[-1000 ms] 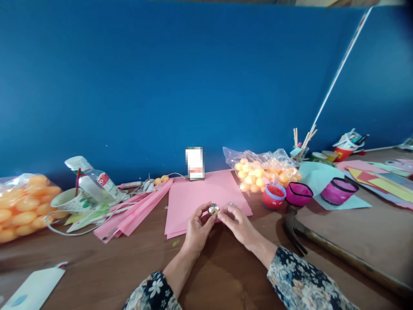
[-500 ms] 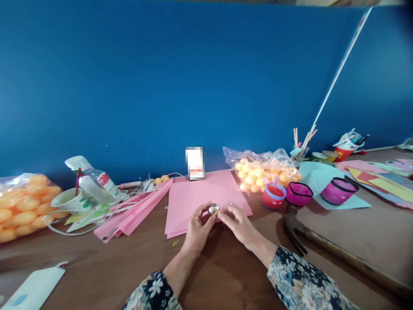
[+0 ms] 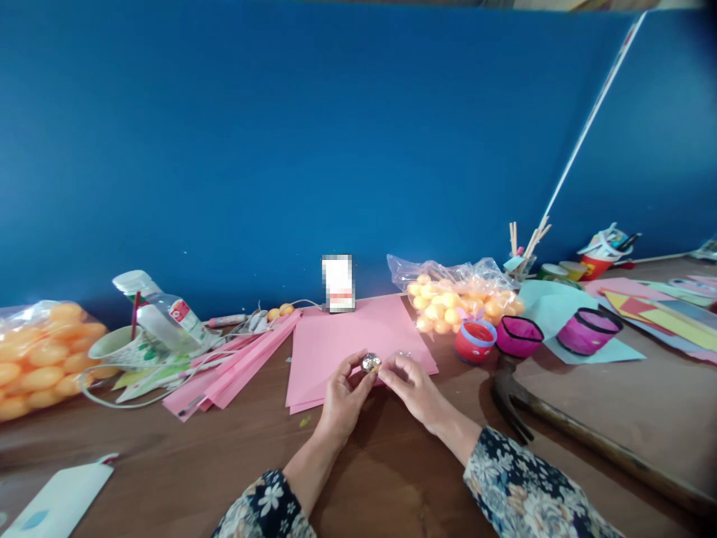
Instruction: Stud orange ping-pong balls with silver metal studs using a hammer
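Observation:
Between the thumb and fingers of my left hand (image 3: 348,396) is a small shiny silver round object (image 3: 370,362), its exact kind too small to make out. The fingers of my right hand (image 3: 413,388) are pinched together close against its right side. A tiny yellowish spot shows where the fingertips meet, and what the right fingers hold is hidden. Both hands are over the near edge of a stack of pink paper (image 3: 352,332). Something small and clear glints just behind my right fingers.
A claw hammer (image 3: 594,433) lies at right, behind it two magenta cups and a red cup (image 3: 475,341). Bags of orange balls (image 3: 448,302) stand at the back and far left. A plastic bottle (image 3: 176,314), pink strips (image 3: 240,366) and a phone-like screen (image 3: 338,284) are there too.

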A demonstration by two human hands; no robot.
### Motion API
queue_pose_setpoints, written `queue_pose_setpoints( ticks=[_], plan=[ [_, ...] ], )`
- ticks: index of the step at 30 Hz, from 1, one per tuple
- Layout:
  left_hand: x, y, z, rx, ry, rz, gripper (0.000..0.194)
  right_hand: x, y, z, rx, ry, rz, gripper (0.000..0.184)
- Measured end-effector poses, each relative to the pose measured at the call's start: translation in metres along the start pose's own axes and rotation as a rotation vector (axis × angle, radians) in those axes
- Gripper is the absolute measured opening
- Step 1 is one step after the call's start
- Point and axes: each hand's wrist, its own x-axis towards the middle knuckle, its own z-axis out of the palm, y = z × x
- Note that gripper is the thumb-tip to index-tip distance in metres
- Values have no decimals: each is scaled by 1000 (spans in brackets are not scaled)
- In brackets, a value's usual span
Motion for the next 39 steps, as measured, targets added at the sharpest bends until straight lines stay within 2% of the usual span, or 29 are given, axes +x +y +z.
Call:
queue_pose_setpoints(
  ticks=[39],
  plan=[
    [1, -3, -1, 22, -20, -11, 42, 1, 4, 0, -9, -8, 3, 19]
  ],
)
